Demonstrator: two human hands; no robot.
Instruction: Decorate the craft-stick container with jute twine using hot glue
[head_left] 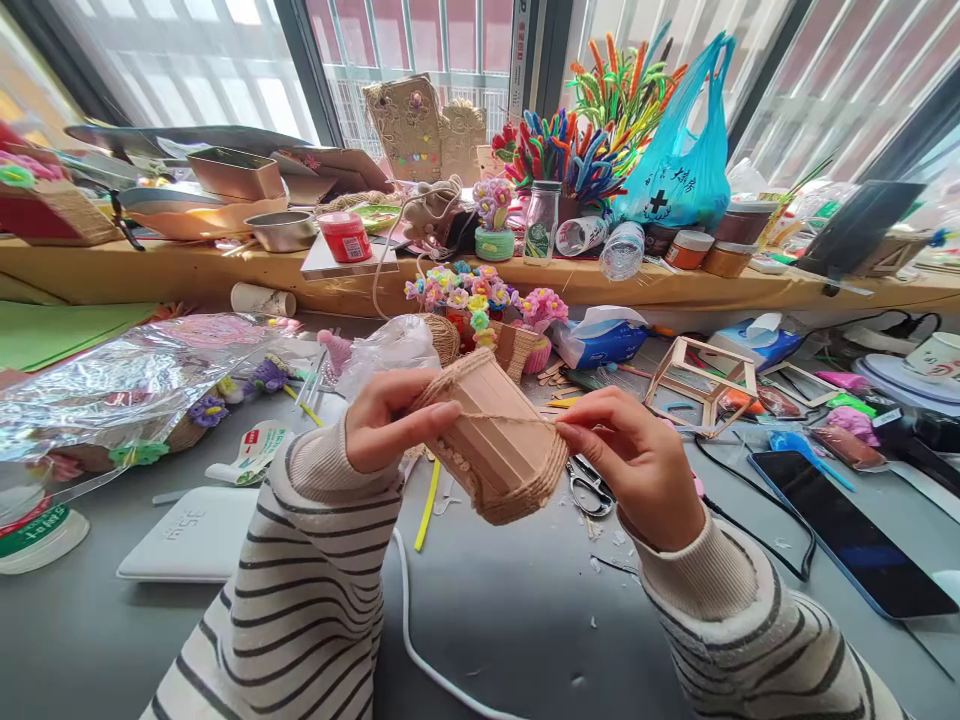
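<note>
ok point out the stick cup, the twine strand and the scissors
stick cup (487,455): head view, on its bare wooden side
twine strand (517,418): head view, on the taut stretch across the cup
scissors (589,493): head view, on the handles

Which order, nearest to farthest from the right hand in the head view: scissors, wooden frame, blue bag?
From the right hand, pinching twine on the cup:
1. Scissors, on the desk just below the hand.
2. Wooden frame, on the desk beyond it, slightly right.
3. Blue bag, up on the far window ledge.
</note>
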